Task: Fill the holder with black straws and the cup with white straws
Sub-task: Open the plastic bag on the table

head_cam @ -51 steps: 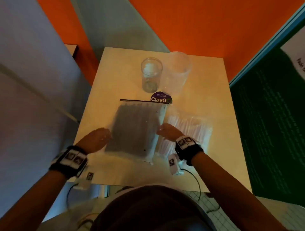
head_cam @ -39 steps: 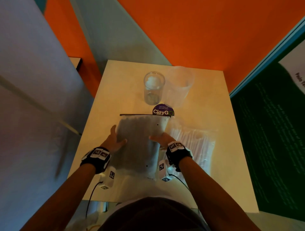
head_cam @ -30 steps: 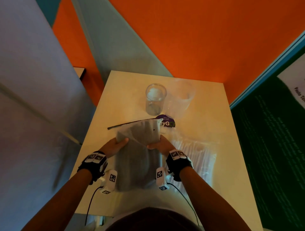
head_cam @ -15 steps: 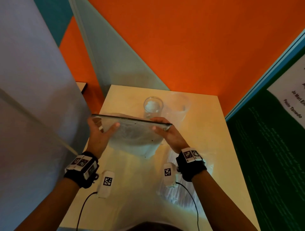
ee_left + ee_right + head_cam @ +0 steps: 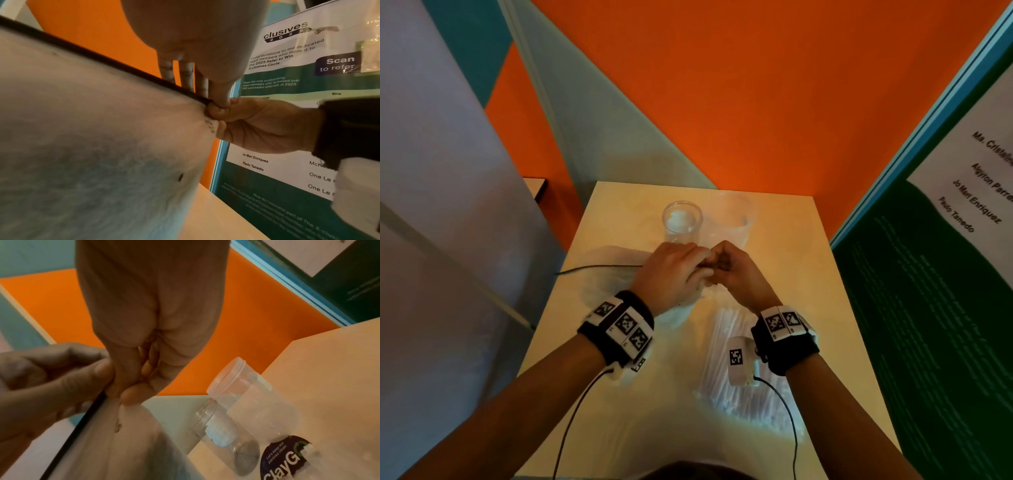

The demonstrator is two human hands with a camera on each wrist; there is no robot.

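A frosted zip bag of black straws (image 5: 607,277) hangs above the table with its black zip strip (image 5: 102,60) on top. Both hands meet at the strip's right corner. My left hand (image 5: 700,269) pinches that corner from above, thumb and fingers (image 5: 219,97) on the strip. My right hand (image 5: 717,270) pinches the same corner from the other side, as the left wrist view (image 5: 218,113) shows. A narrow clear holder (image 5: 681,221) and a wider frosted cup (image 5: 734,219) stand behind the hands. A bag of white straws (image 5: 726,363) lies under my right wrist.
The small beige table (image 5: 801,274) ends at an orange wall behind. A grey panel is on the left, a green poster board (image 5: 928,308) on the right. A purple ClayGo label (image 5: 285,456) lies on the table near the holder (image 5: 224,433).
My left hand left the bag's left end and came over to the right corner beside my right hand. The bag's left end now hangs free.
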